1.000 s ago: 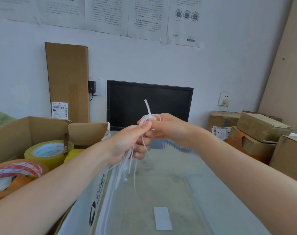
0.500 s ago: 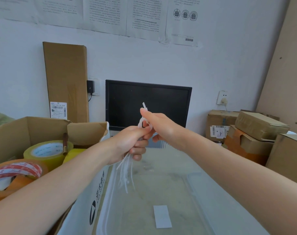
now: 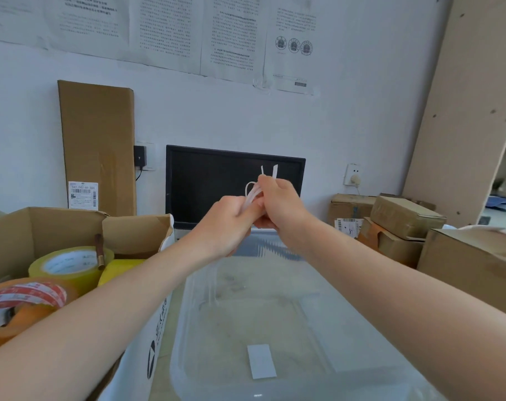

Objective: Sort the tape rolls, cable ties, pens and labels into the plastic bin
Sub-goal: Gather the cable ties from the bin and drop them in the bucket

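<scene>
A bundle of white cable ties (image 3: 253, 194) is held up in front of the dark monitor, above the far end of the clear plastic bin (image 3: 185, 337). My left hand (image 3: 225, 224) grips the bundle from below. My right hand (image 3: 278, 202) pinches its upper part, and two tie ends stick up above that fist. A white label (image 3: 261, 361) lies on the bin's floor. Tape rolls sit in the cardboard box at left: a yellow roll (image 3: 69, 266) and an orange roll with red and white print (image 3: 23, 302). A brown pen (image 3: 99, 251) stands against the yellow roll.
The open cardboard box (image 3: 43, 227) stands left of the bin. A black monitor (image 3: 205, 183) leans at the wall behind. A tall flat carton (image 3: 97, 146) stands at the back left. Several stacked cardboard boxes (image 3: 405, 224) crowd the right side.
The hanging tie tails have been gathered up and now barely show below my left hand. Both hands have risen a little, and the view has tilted up.
</scene>
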